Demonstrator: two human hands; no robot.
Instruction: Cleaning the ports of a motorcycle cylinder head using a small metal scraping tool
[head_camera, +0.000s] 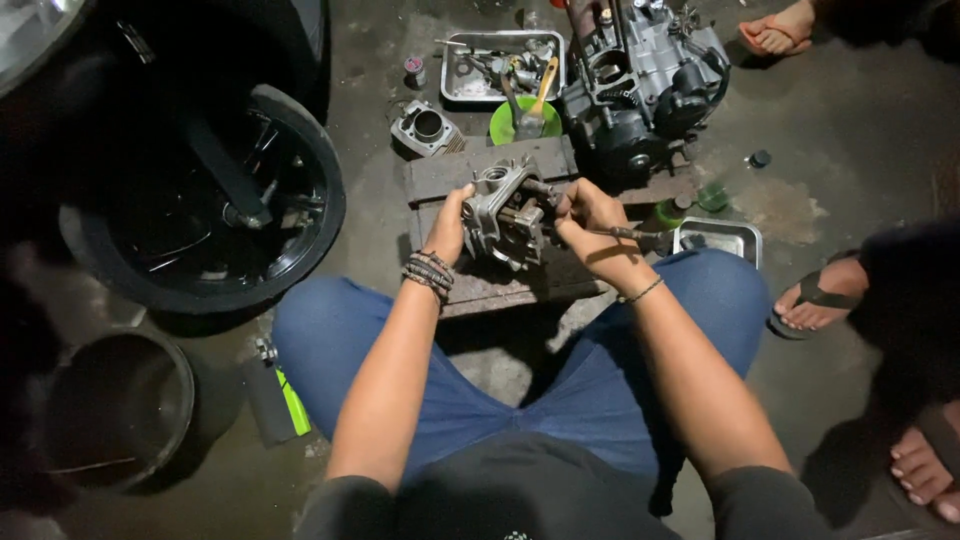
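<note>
A grey metal engine part (505, 212) sits upright on a low wooden block (470, 175) on the concrete floor, between the knees of a person in blue jeans. The left hand (448, 226) steadies the part from the side, its fingers wrapped around the casting. The right hand (592, 215) is closed in a fist around a slim metal tool (628, 233), whose tip meets the part's right side. Beaded bracelets (429, 272) circle the left wrist. Just beyond the block lie a ribbed metal cylinder (427, 128), a green bowl (525, 122) with a wooden-handled brush (545, 88), and a steel tray (503, 66) of small parts. A dark engine (645, 85) stands to the right of them, and a small steel dish (718, 240) rests near the right knee. A black wheel (205, 195) lies at the left. Other people's sandalled feet (815, 300) show at the right edge.
</note>
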